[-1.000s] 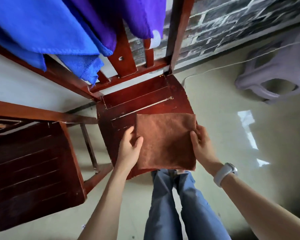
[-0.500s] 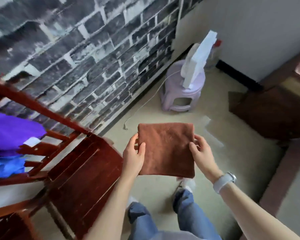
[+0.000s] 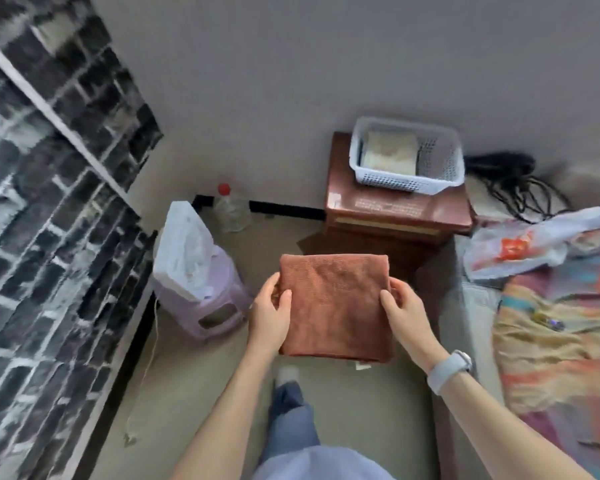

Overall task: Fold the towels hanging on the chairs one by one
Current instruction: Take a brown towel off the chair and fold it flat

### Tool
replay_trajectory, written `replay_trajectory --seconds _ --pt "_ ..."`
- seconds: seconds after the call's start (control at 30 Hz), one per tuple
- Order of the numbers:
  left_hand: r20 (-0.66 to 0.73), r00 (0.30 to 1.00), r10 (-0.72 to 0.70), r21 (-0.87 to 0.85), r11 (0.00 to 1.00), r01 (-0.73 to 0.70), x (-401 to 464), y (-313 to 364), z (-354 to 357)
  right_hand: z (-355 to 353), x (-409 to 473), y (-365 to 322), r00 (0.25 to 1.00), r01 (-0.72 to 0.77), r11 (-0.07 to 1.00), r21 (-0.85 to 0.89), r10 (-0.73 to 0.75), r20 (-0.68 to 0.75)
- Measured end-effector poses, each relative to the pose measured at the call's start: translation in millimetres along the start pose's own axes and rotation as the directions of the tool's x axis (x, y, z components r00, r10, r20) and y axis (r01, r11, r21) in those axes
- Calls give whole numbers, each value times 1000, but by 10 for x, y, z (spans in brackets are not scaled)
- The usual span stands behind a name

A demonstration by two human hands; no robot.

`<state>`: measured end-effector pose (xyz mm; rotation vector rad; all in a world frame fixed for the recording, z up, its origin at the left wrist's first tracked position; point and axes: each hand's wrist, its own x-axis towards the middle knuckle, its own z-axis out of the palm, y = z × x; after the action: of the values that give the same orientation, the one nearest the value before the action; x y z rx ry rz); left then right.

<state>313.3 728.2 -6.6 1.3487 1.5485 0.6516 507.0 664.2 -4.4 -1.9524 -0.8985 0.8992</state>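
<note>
Item: folded rust-brown microfibre towel (image 3: pixel 335 304), held level in front of me above the floor. My left hand (image 3: pixel 270 315) grips its left edge, thumb on top; my right hand (image 3: pixel 403 311) grips its right edge likewise. Far right: white perforated plastic basket (image 3: pixel 407 181) on a brown wooden cabinet (image 3: pixel 395 211). Left: lilac plastic stool (image 3: pixel 208 311).

The beige floor (image 3: pixel 357 403) carried a lilac plastic stool (image 3: pixel 211 306) at left; a clear bottle (image 3: pixel 232 210) stood far by the wall; a brown cabinet (image 3: pixel 395 216) bore a white basket (image 3: pixel 407 157); a patterned blanket (image 3: pixel 561 341) lay right.
</note>
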Motion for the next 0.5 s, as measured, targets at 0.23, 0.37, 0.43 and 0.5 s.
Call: replay_trajectory --seconds 0.23,0.37,0.43,0.5 --pt "129 988 90 25 995 -94 1442 858 790 -492 1409 -235 990 -48 995 89 59 -125" --pt "194 978 82 37 995 -91 2312 1320 1204 -647 2289 -441 973 -105 981 162 135 -186" --pt "210 974 88 53 994 -101 2688 1529 1391 -717 2691 -540 966 -111 981 159 144 -215" --pt "218 972 88 77 991 -107 3009 1728 1575 -786 3074 -618 959 -112 977 180 154 -238"
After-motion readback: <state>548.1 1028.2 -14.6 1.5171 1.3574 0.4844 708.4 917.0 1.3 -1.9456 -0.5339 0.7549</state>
